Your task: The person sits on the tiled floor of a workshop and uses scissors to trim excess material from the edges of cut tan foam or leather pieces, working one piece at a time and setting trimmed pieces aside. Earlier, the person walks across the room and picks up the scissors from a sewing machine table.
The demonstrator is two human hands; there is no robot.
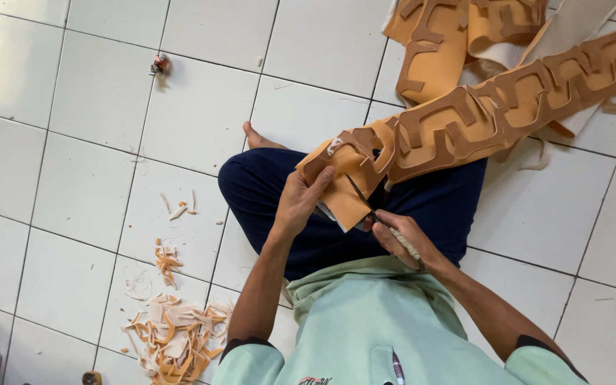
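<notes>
Looking down from the head view, a person is seen seated cross-legged on a white tiled floor (73, 142), in dark blue trousers (422, 207) and a pale green shirt (365, 328). A long tan strip of sheet material (479, 114), with darker brown cut-out shapes along it, is laid across the lap. Its long axis runs from the near end at the hands up and away to the upper right of the picture, where it passes over a pile of similar tan pieces (436, 43).

The left hand (301, 203) is closed on the near end of the strip, the thumb pressed on top and the fingers wrapped underneath. The right hand (401, 239) is closed around the handles of a pair of scissors (361, 199), whose dark blades are pointed up and leftward into the strip's near end, just beside the left thumb. Whether the blades are parted or shut cannot be told at this size.

Both hands are met at the same end of the strip; the left hand is slightly nearer its edge, the right just below it. The rest of the strip lies well away from both hands.

A heap of tan offcuts (176, 335) is scattered on the floor near the left elbow. A small wrapped object (158, 64) lies well apart on the tiles at upper left.
</notes>
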